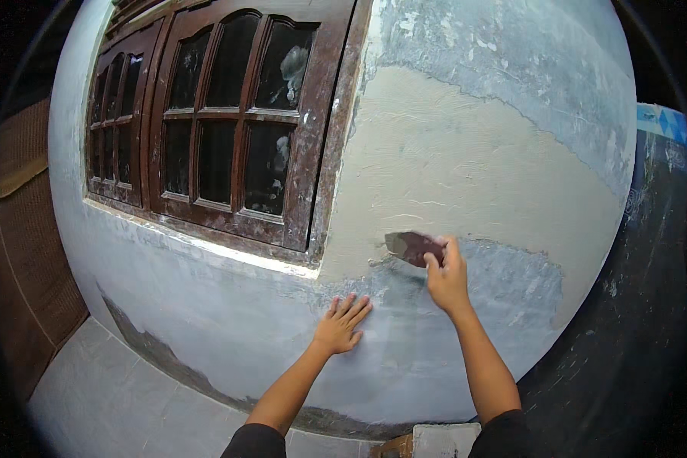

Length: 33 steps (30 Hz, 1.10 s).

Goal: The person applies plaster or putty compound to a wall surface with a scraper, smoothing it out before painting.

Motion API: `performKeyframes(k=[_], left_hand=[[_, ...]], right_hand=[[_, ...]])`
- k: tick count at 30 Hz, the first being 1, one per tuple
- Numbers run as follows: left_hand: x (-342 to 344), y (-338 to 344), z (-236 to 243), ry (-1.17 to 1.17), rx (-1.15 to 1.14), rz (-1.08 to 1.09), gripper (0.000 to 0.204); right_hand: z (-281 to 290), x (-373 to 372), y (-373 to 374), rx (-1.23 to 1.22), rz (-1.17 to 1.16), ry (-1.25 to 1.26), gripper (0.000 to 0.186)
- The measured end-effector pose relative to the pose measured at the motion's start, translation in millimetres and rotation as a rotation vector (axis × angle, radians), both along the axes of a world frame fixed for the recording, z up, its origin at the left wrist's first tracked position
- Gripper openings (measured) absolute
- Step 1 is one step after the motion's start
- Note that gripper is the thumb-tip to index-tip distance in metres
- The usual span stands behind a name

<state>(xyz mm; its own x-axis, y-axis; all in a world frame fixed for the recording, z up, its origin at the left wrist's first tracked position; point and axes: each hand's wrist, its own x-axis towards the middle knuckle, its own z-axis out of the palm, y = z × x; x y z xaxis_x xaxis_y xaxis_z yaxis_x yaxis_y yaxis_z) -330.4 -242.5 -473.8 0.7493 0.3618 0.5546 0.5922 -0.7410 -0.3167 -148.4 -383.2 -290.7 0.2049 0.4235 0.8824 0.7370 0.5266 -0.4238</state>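
A flat, dark reddish-brown putty knife (415,248), tapered leftward and smeared beige-grey at its tip, is held in the closed right grip (448,279) at the lower edge of a beige putty coat (466,168). The left grip (342,327) is spread open on the blue-grey wall (244,313). The coat is bounded leftward by the brown window frame (338,145); open room is left above.

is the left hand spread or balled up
Spread: the left hand lies against the wall below and right of the window, its fingers fanned with gaps between them.
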Motion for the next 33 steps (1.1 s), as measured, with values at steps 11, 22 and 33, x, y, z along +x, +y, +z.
performKeyframes(k=[11,22,33], left_hand=[[0,3,-2,-0.035,0.0,-0.033,0.072],[-1,3,-1,-0.029,0.055,-0.017,0.071],[2,5,-5,-0.056,0.034,-0.027,0.074]], right_hand=[[-61,8,27,0.3,-0.299,-1.029,0.03],[-77,30,43,0.376,-0.554,-1.277,0.031],[-59,-1,-20,0.284,-0.263,-0.984,0.019]])
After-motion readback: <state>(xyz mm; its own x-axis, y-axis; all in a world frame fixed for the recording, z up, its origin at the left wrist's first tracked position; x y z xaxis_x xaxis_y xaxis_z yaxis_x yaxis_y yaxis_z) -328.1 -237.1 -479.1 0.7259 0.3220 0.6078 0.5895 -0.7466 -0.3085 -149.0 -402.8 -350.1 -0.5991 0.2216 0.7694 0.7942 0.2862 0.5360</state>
